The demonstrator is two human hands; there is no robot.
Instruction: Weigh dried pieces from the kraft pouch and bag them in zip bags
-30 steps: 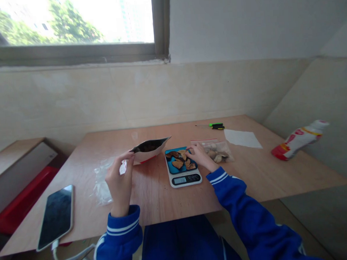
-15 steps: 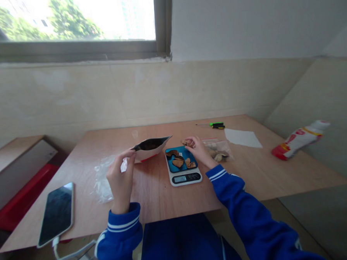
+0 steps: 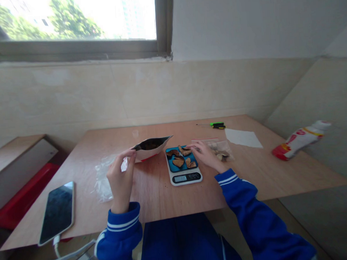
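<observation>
Head view | left hand (image 3: 121,181) is pinching the open bag's (image 3: 151,154) rim, ten o'clock from the scale (image 3: 187,178) | right hand (image 3: 202,153), fingers nearly together, is nearing scale's one o'clock; grip unclear | several dried pieces (image 3: 178,163) already lying on scale; dark contents apparently remaining bagged

Pieces (image 3: 178,163) on scale (image 3: 173,179), pouch (image 3: 151,155) left, zip bag (image 3: 225,146) right

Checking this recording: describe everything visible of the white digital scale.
The white digital scale looks plastic, with rounded corners, a square blue plate and, at its near side, a dark panel with a display too blurred to read. It lies flat on the light-brown wooden table, right of the open white-and-red pouch. Irregular brown pieces rest on the plate. The fingers of the right hand are at its far right corner; contact is unclear.
</observation>
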